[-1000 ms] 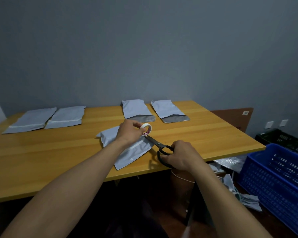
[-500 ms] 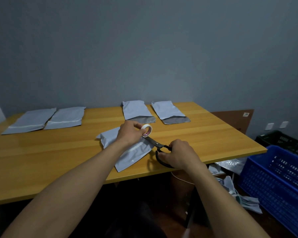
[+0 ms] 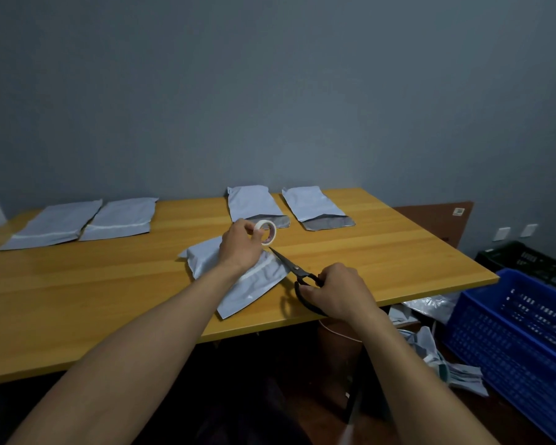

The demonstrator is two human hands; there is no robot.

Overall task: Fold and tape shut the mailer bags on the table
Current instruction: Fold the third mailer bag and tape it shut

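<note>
left hand [image 3: 239, 248] grips the tape roll [image 3: 268, 232], fingers curled round its rim, holding it over the far end of the middle mailer bag [image 3: 251, 284]. my right hand [image 3: 337, 292] is curled through the loops of the black scissors [image 3: 289, 264]. the blades point up-left with their tip just below the roll, and i cannot tell whether they are parted.

the middle mailer bag lies slanted on the surface [image 3: 109, 300], its near corner close to the front edge and its white strip running under my left wrist. two open bags [image 3: 254, 203] [image 3: 315, 207] lie along the far edge by the wall, their dark mouths toward me, the left one just behind the roll. two flat bags [image 3: 53, 224] [image 3: 119, 218] sit side by side at the far left, well apart from my hands, with a broad run of wood between. right of the scissors, wood runs out to the corner. past that edge a blue crate [image 3: 511, 332] stands on the floor, with loose bags [image 3: 446, 364] beside it.
</note>
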